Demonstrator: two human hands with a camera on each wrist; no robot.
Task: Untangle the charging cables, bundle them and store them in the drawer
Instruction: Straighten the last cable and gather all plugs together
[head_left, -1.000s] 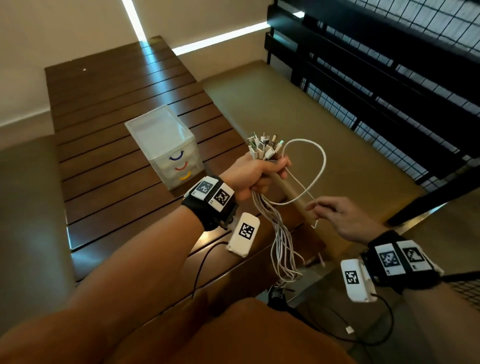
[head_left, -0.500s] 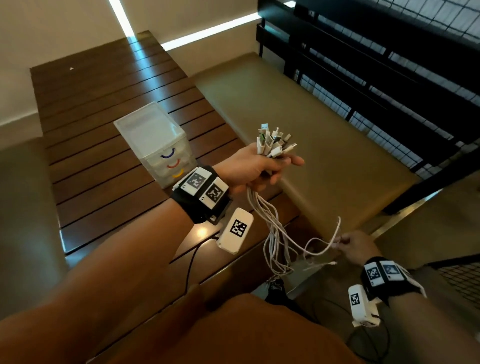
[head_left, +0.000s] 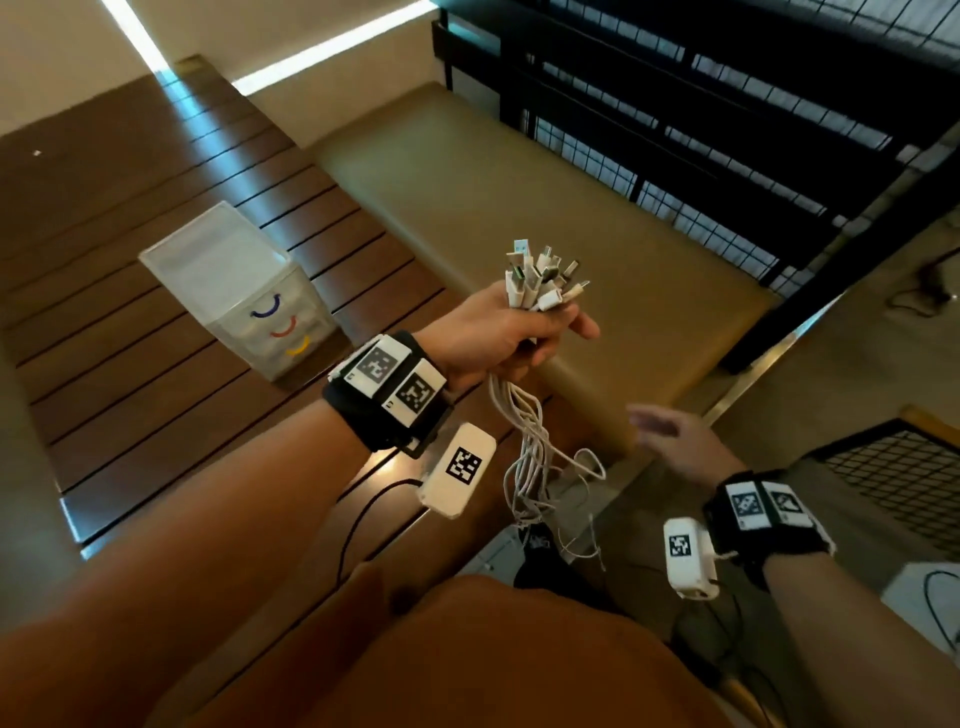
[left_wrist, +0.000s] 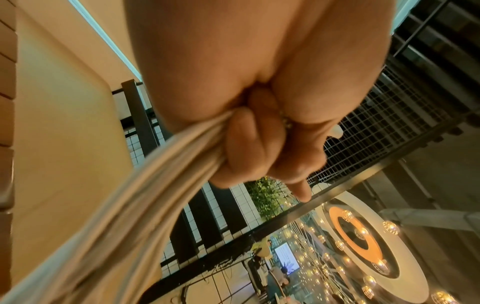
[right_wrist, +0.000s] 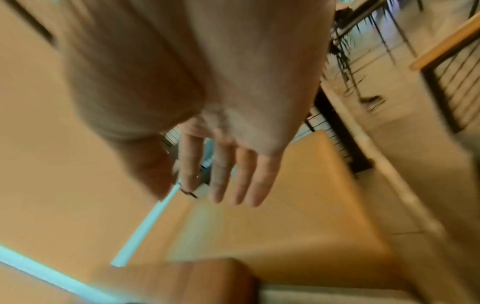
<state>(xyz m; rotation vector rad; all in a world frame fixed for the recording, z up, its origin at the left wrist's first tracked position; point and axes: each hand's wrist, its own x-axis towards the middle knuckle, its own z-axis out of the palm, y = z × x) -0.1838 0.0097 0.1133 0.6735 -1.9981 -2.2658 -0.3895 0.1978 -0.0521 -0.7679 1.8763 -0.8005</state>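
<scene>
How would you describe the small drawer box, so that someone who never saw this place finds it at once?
Look at the dark slatted wooden table. On it stands a small translucent drawer box. Its three stacked drawers have curved handles: blue, red, yellow from the top.

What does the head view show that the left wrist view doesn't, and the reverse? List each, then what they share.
Only the head view shows the plug ends fanned above the left hand, the loose tails hanging below it, the clear drawer unit on the slatted wooden table, and the empty right hand with straight fingers.

Only the left wrist view shows the underside of the grip: fingers curled round the cable bundle, and a lit hall with lamps below the railing.

Both show the left hand gripping the white cables and the black mesh railing.
</scene>
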